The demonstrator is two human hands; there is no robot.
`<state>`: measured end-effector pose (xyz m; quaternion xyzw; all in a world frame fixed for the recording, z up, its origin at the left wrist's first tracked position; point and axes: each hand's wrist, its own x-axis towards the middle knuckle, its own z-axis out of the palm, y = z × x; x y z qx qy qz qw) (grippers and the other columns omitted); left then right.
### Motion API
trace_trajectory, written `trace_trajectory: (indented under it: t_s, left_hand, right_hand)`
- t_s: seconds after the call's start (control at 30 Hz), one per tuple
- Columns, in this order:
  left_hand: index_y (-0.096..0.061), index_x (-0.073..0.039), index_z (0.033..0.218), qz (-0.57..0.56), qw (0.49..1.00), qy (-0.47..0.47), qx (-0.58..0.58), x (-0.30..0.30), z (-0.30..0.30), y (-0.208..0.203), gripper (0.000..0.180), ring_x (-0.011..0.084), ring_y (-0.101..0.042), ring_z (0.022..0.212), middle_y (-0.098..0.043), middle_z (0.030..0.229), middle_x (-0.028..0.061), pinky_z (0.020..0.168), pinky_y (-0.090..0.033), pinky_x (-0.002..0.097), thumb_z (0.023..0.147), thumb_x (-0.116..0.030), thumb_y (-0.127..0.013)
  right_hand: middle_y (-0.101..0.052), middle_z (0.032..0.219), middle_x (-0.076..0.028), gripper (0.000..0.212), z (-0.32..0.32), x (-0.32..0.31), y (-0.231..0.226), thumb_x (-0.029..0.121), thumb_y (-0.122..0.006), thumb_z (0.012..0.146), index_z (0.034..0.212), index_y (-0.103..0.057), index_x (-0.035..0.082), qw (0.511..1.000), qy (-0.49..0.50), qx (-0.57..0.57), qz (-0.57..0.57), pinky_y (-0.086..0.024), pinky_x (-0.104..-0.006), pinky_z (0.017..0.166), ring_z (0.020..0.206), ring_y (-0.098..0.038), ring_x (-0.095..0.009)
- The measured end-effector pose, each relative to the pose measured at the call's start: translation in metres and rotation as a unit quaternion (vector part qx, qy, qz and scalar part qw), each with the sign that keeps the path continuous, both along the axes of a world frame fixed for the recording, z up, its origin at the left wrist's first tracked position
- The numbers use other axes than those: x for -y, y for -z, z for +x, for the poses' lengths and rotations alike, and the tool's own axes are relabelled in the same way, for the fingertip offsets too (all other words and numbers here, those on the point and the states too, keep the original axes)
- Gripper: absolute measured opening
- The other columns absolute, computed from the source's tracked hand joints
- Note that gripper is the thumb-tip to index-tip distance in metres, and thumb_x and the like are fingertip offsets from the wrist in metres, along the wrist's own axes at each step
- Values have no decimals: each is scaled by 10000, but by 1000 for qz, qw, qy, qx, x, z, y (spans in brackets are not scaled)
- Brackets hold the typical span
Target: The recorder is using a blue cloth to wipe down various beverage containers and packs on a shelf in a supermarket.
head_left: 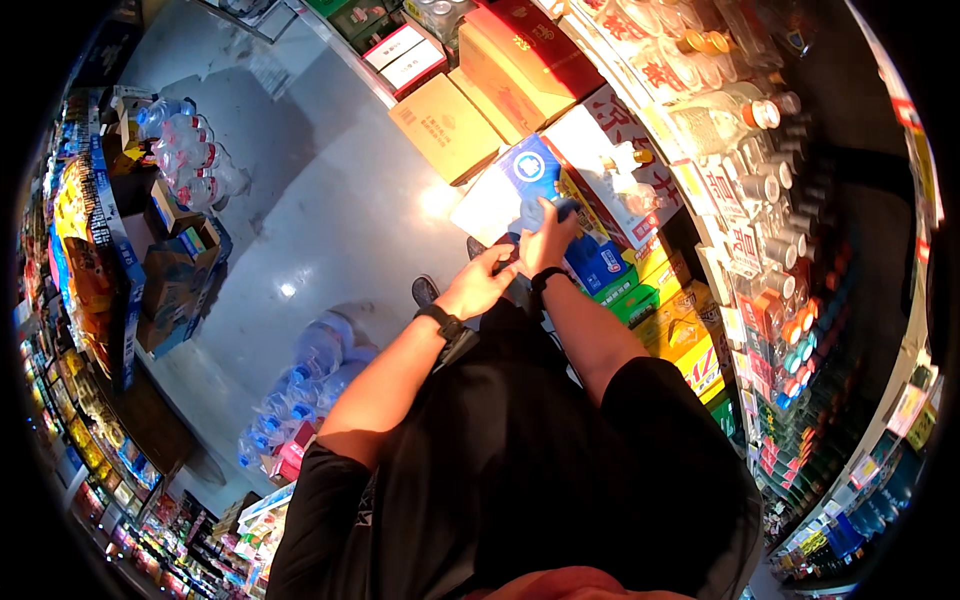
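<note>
My right hand (545, 243) is closed around a small bluish thing (533, 214), whose kind I cannot make out. Beside it, my left hand (478, 286) has its fingertips pinched together close to the right palm. What they hold, if anything, is hidden. Both hands are in front of my body, above the floor and next to stacked cartons. A blue and white carton (530, 168) is just beyond the right hand. To the right of that hand is a blue pack (603, 268).
Shelves of clear bottles (730, 120) line the right side. Brown cartons (445, 125) and a red box (535, 45) are stacked ahead. Wrapped water bottles (310, 385) stand on the floor at left, with more bottles (195, 160) beside a display shelf (85, 230).
</note>
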<state>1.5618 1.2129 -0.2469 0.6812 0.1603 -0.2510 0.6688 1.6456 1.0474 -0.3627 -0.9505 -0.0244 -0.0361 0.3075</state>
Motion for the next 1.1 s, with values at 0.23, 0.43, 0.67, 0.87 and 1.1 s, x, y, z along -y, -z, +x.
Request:
trace_trajectory:
  t_s: [0.23,0.43,0.67,0.87,1.1]
  left_hand:
    - [-239,13,1809,-48,997,7,-53,4,67,17,797,311,-623,1513,-582,1680,260,1222,-538,411,1153,-104,-678]
    - [-314,56,1775,-29,998,-48,-38,-3,73,41,764,290,-739,1347,-665,1600,255,1143,-594,393,1151,-154,-701]
    - [-299,39,1798,26,993,76,-85,11,61,30,854,266,-735,1343,-703,1530,231,1150,-577,388,1114,-187,-758]
    - [-453,-83,1687,-149,971,-38,-185,5,59,21,677,219,-722,1174,-698,1406,85,978,-643,380,1078,-191,-729]
    - [-705,-146,1296,-29,975,-42,-217,-13,53,14,269,104,-680,907,-727,1055,-25,796,-567,296,1051,-253,-680]
  right_hand:
    - [-543,1641,-279,661,83,-31,-20,-70,-828,793,1429,-803,109,992,-118,-47,16,-510,-530,1230,1427,-559,-512]
    - [-515,1675,-286,722,79,-14,-34,-58,-754,816,1523,-745,88,989,-112,-101,-3,-452,-515,1291,1465,-518,-518]
    - [-548,1561,-338,654,10,43,-41,-48,-815,813,1457,-754,41,977,-79,-184,68,-495,-528,1242,1466,-561,-543]
    - [-715,1498,-222,846,-9,57,-81,-111,-758,904,1693,-510,70,785,-126,-361,487,-594,-442,1145,1428,-672,-316]
    - [-668,1264,-197,573,9,139,-18,79,-791,984,1539,-652,55,986,112,-115,44,-592,-438,988,1158,-706,-364]
